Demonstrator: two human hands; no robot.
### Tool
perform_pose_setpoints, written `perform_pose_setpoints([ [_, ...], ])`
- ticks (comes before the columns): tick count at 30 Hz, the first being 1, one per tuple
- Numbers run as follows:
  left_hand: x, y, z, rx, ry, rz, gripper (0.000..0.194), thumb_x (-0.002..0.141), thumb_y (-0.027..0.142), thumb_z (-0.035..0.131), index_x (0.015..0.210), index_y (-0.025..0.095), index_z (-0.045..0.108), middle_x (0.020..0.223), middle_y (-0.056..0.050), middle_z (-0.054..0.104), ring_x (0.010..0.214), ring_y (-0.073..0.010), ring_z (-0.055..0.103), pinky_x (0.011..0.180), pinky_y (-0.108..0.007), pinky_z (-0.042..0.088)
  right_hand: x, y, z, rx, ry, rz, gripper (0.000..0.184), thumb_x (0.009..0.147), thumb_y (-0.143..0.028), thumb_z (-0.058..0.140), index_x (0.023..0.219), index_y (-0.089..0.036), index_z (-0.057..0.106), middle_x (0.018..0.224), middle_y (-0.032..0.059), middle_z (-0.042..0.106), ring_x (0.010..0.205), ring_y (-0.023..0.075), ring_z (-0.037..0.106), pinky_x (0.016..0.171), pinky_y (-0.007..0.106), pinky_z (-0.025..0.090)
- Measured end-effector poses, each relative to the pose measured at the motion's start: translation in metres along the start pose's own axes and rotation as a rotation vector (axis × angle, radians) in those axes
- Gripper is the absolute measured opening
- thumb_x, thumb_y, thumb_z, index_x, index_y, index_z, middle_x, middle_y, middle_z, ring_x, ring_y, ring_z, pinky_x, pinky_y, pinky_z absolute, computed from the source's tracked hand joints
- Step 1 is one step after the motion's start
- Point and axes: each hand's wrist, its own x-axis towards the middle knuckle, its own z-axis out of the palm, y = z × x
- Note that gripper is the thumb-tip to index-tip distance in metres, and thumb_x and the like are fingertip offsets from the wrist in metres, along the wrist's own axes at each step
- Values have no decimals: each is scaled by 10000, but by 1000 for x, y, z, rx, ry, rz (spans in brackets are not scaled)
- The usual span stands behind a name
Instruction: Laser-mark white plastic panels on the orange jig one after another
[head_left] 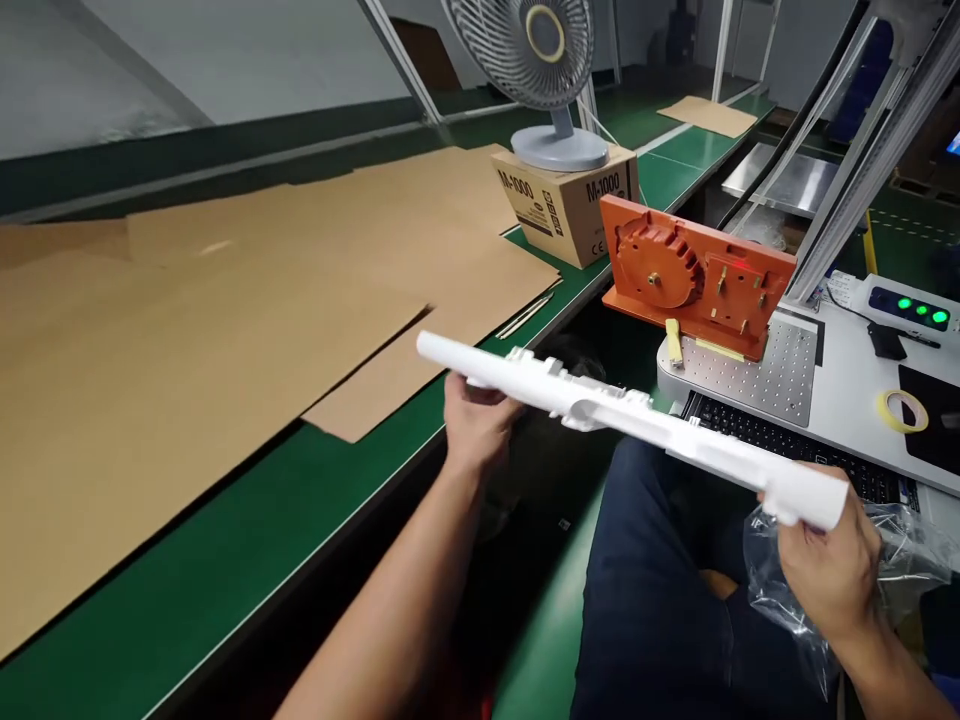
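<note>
A long white plastic part (637, 408) with clips and ribs along its edge stretches across the view, held in the air above my lap. My left hand (478, 420) is closed round its far left end from below. Near the other end, my right hand (829, 560) grips it, fingers partly hidden behind the plastic. A crumpled clear plastic bag (787, 590) hangs around my right hand; whether the fingers hold it too I cannot tell. Beyond the part stands an orange fixture (697, 275) with a round toothed shape, on a perforated metal plate (780, 375).
Brown cardboard sheets (247, 320) cover much of the green bench (315, 520) at left. A fan (559, 150) stands on an M-1000 box (577, 205). On the right are a keyboard (795, 445), a yellow tape roll (902, 411) and a panel with green lights (907, 303).
</note>
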Motion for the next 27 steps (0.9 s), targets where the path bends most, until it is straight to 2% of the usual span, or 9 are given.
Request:
perform_pose_setpoints([
  [2,40,5,16,23,-61,-4,963,559,454,1132,1341,198,632,1254,-75,746,1170,-309,706,1195,-627,558,1,25,16,-90,41,105,173,1068,-322,749,1178,-189,738,1047,116,810,951,278,800,807,355,636],
  [4,79,13,38,39,-207,21,1023,618,476,1106,1460,168,612,1357,-147,733,1218,-347,702,1201,-687,528,10,49,31,-158,51,239,401,1076,-561,712,1108,-164,764,1016,163,817,929,333,796,786,394,607],
  [6,113,17,65,43,-299,58,1067,635,510,1087,1504,134,596,1349,-187,736,1201,-371,717,1152,-698,551,27,69,45,-195,6,388,595,1064,-724,623,1078,-149,774,981,200,811,898,367,779,776,419,573],
  [10,158,6,111,96,-320,67,1028,608,541,1063,1458,151,637,1248,-172,763,1160,-378,735,1093,-616,597,72,97,68,-239,-110,570,703,1041,-780,528,1155,-130,768,932,219,794,875,380,743,787,428,525],
  [13,175,-10,129,174,-310,81,915,658,542,1008,1421,169,667,1240,-163,767,1150,-378,727,1062,-576,604,99,110,83,-254,-162,615,676,1035,-741,530,1223,-129,747,1025,229,801,940,379,738,824,424,520],
  [16,185,-21,135,248,-301,70,869,679,540,973,1404,168,673,1252,-165,768,1123,-367,718,1055,-574,594,117,121,96,-244,-209,638,651,1035,-703,554,1290,-128,723,1082,225,803,971,373,739,846,421,523],
  [22,206,-32,143,269,-280,40,821,658,499,954,1351,160,671,1255,-162,770,1125,-356,706,1080,-566,569,136,139,121,-197,-214,625,663,1037,-714,557,1269,-116,723,1080,226,792,1005,372,735,895,434,531],
  [27,222,-35,157,261,-270,36,818,631,432,981,1341,156,685,1245,-167,774,1092,-348,709,1055,-550,580,147,152,126,-209,-194,648,663,1007,-720,608,1228,-107,730,1029,231,786,980,375,726,906,443,529],
])
